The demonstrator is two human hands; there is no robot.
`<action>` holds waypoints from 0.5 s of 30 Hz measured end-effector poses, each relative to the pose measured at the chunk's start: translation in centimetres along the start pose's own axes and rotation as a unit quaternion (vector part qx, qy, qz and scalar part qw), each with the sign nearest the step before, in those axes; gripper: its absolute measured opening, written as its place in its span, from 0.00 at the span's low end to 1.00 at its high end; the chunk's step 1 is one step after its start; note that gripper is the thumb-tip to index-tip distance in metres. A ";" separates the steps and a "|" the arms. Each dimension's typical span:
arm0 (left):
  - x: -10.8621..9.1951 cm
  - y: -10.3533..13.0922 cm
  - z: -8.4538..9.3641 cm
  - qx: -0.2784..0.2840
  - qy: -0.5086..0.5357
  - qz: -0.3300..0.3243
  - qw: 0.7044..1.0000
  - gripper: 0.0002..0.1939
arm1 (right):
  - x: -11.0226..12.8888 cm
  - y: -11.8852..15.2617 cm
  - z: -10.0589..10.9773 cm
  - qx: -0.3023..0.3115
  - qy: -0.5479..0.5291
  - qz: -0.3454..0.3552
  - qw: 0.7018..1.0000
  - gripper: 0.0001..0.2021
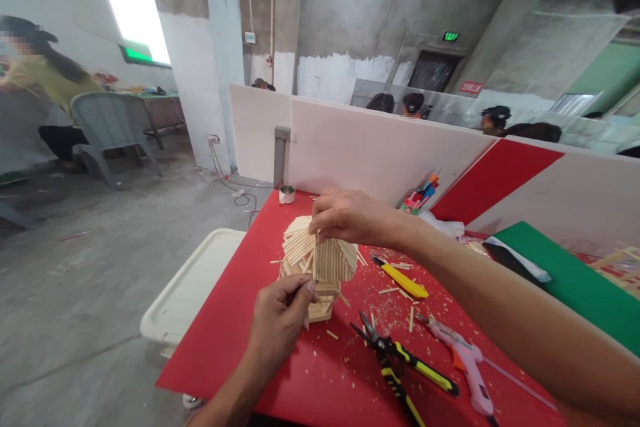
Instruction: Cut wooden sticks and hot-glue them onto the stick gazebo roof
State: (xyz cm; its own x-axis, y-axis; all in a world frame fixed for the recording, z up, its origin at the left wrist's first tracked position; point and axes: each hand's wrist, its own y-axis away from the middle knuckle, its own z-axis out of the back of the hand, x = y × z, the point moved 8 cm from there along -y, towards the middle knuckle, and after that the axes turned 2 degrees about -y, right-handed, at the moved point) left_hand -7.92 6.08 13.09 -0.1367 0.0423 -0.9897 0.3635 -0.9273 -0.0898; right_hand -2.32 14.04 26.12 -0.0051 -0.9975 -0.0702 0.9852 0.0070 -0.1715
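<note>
A small model house (335, 261) built of thin wooden sticks stands on the red table, its round roof layered in stick panels. One wooden stick (315, 257) runs upright along a roof seam. My right hand (340, 215) reaches over from the right and pinches the upper end of that stick. Lower down, at the roof's edge, my left hand (286, 307) has thumb and fingers closed on the stick's bottom end. Both hands cover parts of the roof and of the walls underneath.
Right of the house lie a yellow utility knife (405, 280), cutting pliers (395, 353) and a pink glue gun (467, 363) among stick scraps. A tin (287, 195) stands at the red table's (225, 327) back. White partitions (380, 153) rise behind; a seated person (55, 80) is far left.
</note>
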 end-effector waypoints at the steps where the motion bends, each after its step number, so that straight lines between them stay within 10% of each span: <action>1: -0.1 0.0 0.0 -0.002 0.002 0.000 1.000 0.14 | 0.0 0.0 0.0 -0.001 -0.001 0.000 1.000 0.03; 15: 0.1 0.0 0.1 -0.006 0.011 0.000 1.000 0.13 | 0.0 0.3 0.2 -0.013 0.006 -0.005 1.000 0.02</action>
State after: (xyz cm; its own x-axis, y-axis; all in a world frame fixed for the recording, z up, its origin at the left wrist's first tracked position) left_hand -8.00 6.05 12.97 -0.1164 0.0506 -0.9919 0.3749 -0.9226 -0.0911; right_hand -2.01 13.98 26.24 -0.0169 -0.9967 -0.0792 0.9804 -0.0009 -0.1970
